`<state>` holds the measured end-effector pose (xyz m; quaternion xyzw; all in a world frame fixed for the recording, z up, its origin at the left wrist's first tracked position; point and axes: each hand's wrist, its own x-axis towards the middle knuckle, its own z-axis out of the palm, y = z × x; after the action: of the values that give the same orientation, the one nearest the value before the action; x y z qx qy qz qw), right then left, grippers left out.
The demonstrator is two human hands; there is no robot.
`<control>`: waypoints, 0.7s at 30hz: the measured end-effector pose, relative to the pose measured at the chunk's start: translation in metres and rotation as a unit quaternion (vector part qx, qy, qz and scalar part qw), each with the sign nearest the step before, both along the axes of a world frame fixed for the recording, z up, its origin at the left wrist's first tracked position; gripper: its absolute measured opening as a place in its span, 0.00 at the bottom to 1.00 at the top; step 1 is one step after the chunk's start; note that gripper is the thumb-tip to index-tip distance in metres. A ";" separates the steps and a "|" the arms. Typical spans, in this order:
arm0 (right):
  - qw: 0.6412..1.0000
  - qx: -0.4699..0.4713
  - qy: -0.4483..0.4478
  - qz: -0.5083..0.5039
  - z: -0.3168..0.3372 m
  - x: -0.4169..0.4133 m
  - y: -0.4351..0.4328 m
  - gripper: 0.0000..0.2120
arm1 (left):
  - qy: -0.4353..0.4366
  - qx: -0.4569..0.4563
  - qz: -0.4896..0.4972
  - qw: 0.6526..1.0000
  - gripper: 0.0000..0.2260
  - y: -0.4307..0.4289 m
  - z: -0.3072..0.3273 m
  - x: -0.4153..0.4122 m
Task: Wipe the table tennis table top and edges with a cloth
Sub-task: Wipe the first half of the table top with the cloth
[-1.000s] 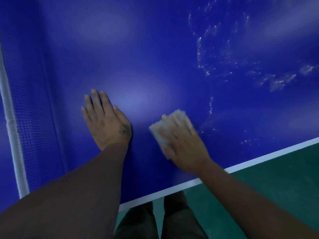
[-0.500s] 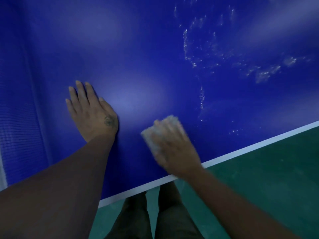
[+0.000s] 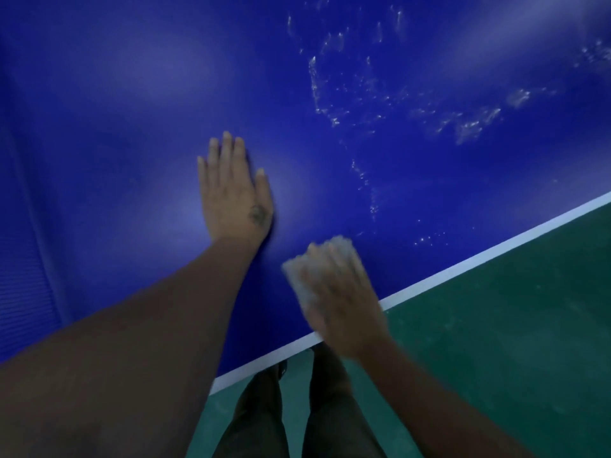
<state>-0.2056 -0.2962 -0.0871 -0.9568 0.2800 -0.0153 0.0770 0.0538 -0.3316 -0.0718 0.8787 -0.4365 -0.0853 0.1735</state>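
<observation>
1. The left hand [image 3: 234,190] lies flat on the blue worktop [image 3: 132,94], palm down, its fingers [image 3: 226,150] stretched out and close together, gripping nothing. By my reading it serves as a prop: the person leans over the worktop, and this hand takes the weight so the other is free to rub.

2. The right hand [image 3: 337,295] presses the cloth [image 3: 299,276] onto the worktop just inside the white edge line [image 3: 463,264]. Its fingers are laid over the top of the cloth, slightly curled, pinning it down rather than pinching it. The hand is blurred, so how tightly they curl cannot be told.

3. The cloth sits under and ahead of the right fingers, its pale margin showing past the fingertips and to the thumb side. It is apart from the left hand, nearer the person than the left wrist.

4. The cloth looks pale, whitish-grey, folded or bunched into a small pad. The blur hides its texture.

5. Beyond the right fingertips, glistening droplets and streaks [image 3: 363,104] scatter over the blue surface, thickest far ahead and trailing down toward the cloth. They look like water or cleaner not yet wiped.

6. Around the left fingers the surface looks smooth and clear, with only soft glare.

7. Judging by this, the stretch by the edge is in hand; the wet patch ahead remains.
</observation>
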 end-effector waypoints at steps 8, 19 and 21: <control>0.991 0.000 -0.003 -0.136 -0.002 0.029 -0.059 0.30 | -0.032 0.024 -0.010 0.999 0.29 -0.006 -0.019 -0.025; 0.967 0.000 0.038 -0.252 0.006 -0.007 -0.093 0.29 | -0.035 0.051 -0.004 0.998 0.29 -0.012 -0.014 -0.029; 0.960 0.014 0.054 -0.274 0.010 0.015 -0.123 0.31 | -0.033 0.051 -0.003 0.998 0.29 -0.012 -0.014 -0.027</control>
<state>-0.1907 -0.4196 -0.0766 -0.8414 0.5358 0.0200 0.0677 0.0268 -0.3437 -0.0859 0.8872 -0.4400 -0.0791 0.1138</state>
